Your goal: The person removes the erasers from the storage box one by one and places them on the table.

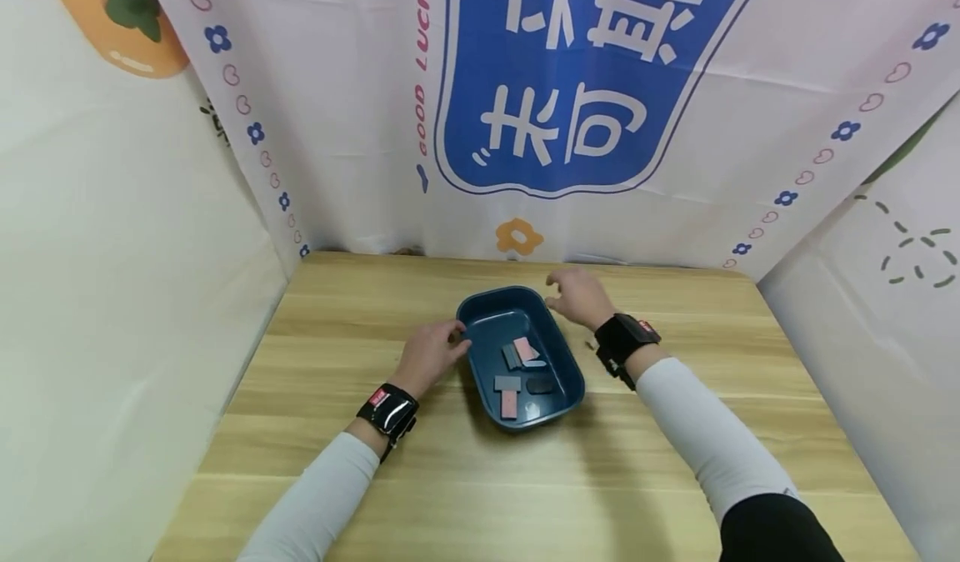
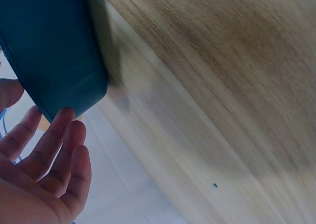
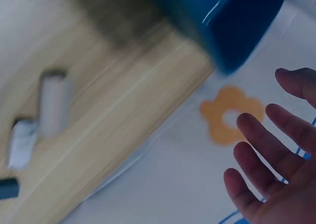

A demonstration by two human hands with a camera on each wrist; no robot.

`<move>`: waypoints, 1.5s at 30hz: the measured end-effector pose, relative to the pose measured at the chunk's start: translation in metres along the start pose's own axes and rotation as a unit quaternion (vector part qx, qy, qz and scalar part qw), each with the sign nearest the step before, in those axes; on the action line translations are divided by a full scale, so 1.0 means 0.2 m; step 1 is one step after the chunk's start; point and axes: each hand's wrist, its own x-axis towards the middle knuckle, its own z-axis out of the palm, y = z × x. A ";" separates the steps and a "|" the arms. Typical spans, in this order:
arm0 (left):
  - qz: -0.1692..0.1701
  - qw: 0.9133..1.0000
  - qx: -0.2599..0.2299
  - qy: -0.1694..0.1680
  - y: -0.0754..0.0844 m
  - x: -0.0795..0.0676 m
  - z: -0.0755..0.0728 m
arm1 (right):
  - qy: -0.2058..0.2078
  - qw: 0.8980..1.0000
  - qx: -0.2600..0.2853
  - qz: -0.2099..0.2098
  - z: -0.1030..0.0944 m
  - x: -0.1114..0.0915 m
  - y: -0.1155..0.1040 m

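Observation:
A dark blue rectangular tub (image 1: 558,353) with rounded corners stands on the wooden table. Inside lie several small flat blocks: a pink one (image 1: 509,404), a grey one (image 1: 507,383), a dark one (image 1: 540,386) and a small cluster with another pink piece (image 1: 523,348). My left hand (image 1: 431,353) is at the tub's left rim, its fingers loosely bent beside the outer wall (image 2: 54,51); whether they touch it I cannot tell. My right hand (image 1: 581,297) is apart from the tub, just beyond its far right corner, with fingers spread and holding nothing (image 3: 276,169).
In the right wrist view, a pale cylinder-like piece (image 3: 54,103), a whitish piece (image 3: 22,144) and a dark teal piece (image 3: 9,188) lie blurred on the table (image 1: 337,479). A printed cloth (image 1: 360,128) hangs behind the table's far edge.

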 end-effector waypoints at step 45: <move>-0.006 1.000 -0.013 0.002 0.05 0.05 0.07 | -0.028 0.978 -0.033 0.204 -0.12 -0.40 0.47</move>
